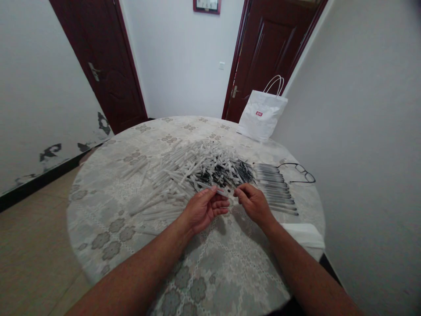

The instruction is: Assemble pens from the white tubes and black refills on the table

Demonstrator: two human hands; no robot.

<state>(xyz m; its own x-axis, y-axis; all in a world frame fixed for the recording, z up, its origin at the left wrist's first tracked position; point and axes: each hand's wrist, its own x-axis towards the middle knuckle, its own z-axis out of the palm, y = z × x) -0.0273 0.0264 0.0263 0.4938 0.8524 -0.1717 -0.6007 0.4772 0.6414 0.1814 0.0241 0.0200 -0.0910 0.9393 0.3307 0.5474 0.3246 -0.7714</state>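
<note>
My left hand (pixel 205 208) is closed at thumb and forefinger on a whitish pen barrel (pixel 222 192), its other fingers loosely curled below. My right hand (pixel 252 201) is pinched close to the barrel's right end; whatever sits between its fingertips is too small to make out. Just beyond both hands spreads a heap of white pen barrels (pixel 171 175) and small white pieces. Thin black pen refills (pixel 243 170) lie on the heap's right side. To the right of my right hand, several pens with dark insides (pixel 274 186) lie side by side in a row.
A round table with a patterned cloth (pixel 197 285) carries everything. Eyeglasses (pixel 301 172) rest near its right edge, beyond the pen row. A white paper bag (pixel 263 115) stands at the back right. Something white and folded (pixel 304 235) lies beside my right forearm.
</note>
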